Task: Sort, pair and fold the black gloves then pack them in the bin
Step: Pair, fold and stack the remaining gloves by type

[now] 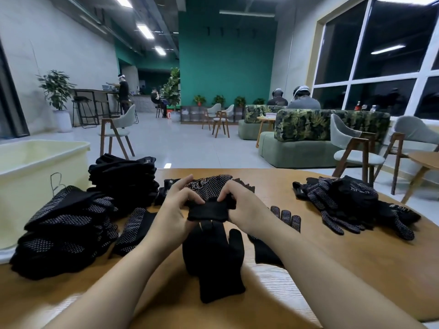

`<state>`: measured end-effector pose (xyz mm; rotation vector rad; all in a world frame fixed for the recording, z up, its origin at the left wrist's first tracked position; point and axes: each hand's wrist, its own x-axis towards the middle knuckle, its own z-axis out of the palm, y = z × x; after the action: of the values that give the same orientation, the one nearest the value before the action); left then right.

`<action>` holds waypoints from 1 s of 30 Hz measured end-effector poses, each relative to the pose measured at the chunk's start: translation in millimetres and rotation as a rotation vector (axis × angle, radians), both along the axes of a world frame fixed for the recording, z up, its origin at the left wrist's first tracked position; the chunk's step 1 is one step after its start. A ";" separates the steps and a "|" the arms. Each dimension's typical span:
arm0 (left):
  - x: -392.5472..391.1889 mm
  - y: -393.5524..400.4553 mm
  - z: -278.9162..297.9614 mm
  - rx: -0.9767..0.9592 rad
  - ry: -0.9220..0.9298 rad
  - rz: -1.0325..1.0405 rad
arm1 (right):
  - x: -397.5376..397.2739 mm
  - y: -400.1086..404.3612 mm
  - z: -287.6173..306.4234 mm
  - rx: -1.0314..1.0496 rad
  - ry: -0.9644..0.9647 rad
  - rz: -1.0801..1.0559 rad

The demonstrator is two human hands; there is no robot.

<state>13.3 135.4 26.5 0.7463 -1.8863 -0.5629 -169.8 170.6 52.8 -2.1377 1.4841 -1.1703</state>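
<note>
My left hand (174, 210) and my right hand (244, 207) together pinch the cuff of a black glove (207, 211) held above the wooden table (356, 264). Below it lies a plain black glove (213, 260), palm side down, cuff toward me. A dotted black glove (209, 186) lies just beyond my hands. Another dotted glove (285, 216) shows its fingers right of my right wrist. At the left stand two stacks of folded gloves, one near (64, 229) and one farther back (123, 179). A loose heap of gloves (351, 203) lies at the right. The pale yellow bin (35, 167) stands at the far left.
A single dotted glove (135, 229) lies between the near stack and my left forearm. Chairs (354, 148) and a second small table (425, 160) stand beyond the table's right edge. People sit and stand far off in the room.
</note>
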 end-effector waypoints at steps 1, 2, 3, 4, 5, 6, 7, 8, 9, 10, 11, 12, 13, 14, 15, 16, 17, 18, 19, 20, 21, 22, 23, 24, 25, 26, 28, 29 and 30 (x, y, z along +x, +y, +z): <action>1.6 0.0 -3.2 0.000 -0.031 -0.005 | -0.8 0.3 -3.3 0.007 0.021 -0.001; 2.9 2.2 -6.5 0.003 -0.066 -0.012 | -1.7 1.7 -6.5 0.021 0.042 0.007; 4.2 5.3 -10.2 0.010 -0.108 -0.027 | -2.7 3.3 -9.9 0.038 0.070 0.019; 5.9 9.4 -13.9 0.015 -0.154 -0.047 | -4.0 5.5 -13.4 0.053 0.106 0.033; 8.1 13.3 -18.2 0.019 -0.198 -0.069 | -5.4 7.4 -17.0 0.066 0.139 0.050; 10.8 16.9 -22.2 0.029 -0.239 -0.096 | -6.5 10.0 -19.8 0.079 0.166 0.070; 12.9 21.0 -24.5 0.049 -0.272 -0.126 | -7.5 12.9 -21.9 0.095 0.184 0.088; 14.9 24.9 -26.1 0.082 -0.300 -0.147 | -7.6 16.4 -23.4 0.118 0.200 0.100; 16.9 28.6 -27.0 0.115 -0.324 -0.160 | -7.7 19.9 -24.9 0.142 0.216 0.104; 19.0 32.2 -27.1 0.136 -0.354 -0.169 | -7.6 23.2 -25.9 0.163 0.235 0.104; 21.0 36.2 -26.3 0.142 -0.387 -0.174 | -7.9 26.9 -26.4 0.180 0.256 0.105; 22.6 40.5 -24.1 0.150 -0.419 -0.177 | -8.1 30.8 -26.4 0.191 0.274 0.111; 24.3 44.1 -21.8 0.166 -0.457 -0.178 | -8.7 34.5 -26.3 0.196 0.284 0.119; 25.5 48.1 -19.3 0.178 -0.502 -0.176 | -8.6 38.0 -26.3 0.196 0.291 0.125; 26.5 52.2 -17.1 0.182 -0.551 -0.176 | -8.5 40.7 -26.6 0.195 0.298 0.127; 27.3 56.4 -14.5 0.185 -0.591 -0.177 | -8.4 43.0 -27.9 0.194 0.308 0.124; 28.1 59.3 -13.2 0.192 -0.615 -0.181 | -8.7 44.6 -29.8 0.195 0.317 0.117; 28.7 61.6 -11.9 0.191 -0.625 -0.188 | -9.2 45.9 -32.2 0.195 0.322 0.109; 29.2 63.7 -10.8 0.186 -0.629 -0.197 | -9.4 47.2 -34.3 0.194 0.320 0.101; 29.8 65.6 -10.1 0.188 -0.631 -0.207 | -9.6 48.3 -36.0 0.189 0.315 0.093; 30.3 66.8 -10.7 0.193 -0.626 -0.218 | -10.0 49.5 -37.2 0.186 0.307 0.083; 30.2 67.9 -10.8 0.196 -0.616 -0.232 | -10.5 50.3 -37.8 0.185 0.295 0.073; 29.5 68.5 -10.9 0.202 -0.600 -0.241 | -10.9 51.0 -38.0 0.186 0.277 0.063; 28.5 69.8 -10.7 0.208 -0.571 -0.244 | -11.2 51.5 -38.0 0.187 0.258 0.055; 27.5 70.5 -11.3 0.204 -0.545 -0.241 | -11.3 52.1 -38.0 0.188 0.243 0.047; 26.8 70.8 -12.1 0.191 -0.532 -0.235 | -11.3 52.4 -37.9 0.191 0.233 0.044; 26.2 71.4 -13.0 0.166 -0.496 -0.244 | -11.5 52.9 -37.4 0.202 0.227 0.043; 26.3 71.4 -13.9 0.163 -0.464 -0.257 | -11.8 53.3 -37.6 0.207 0.225 0.044; 26.1 72.1 -14.1 0.168 -0.444 -0.269 | -12.3 53.4 -37.9 0.211 0.220 0.045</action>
<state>39.4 207.5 12.4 0.7766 -2.3956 -0.7803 -182.1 224.1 14.9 -2.1954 1.5612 -0.7448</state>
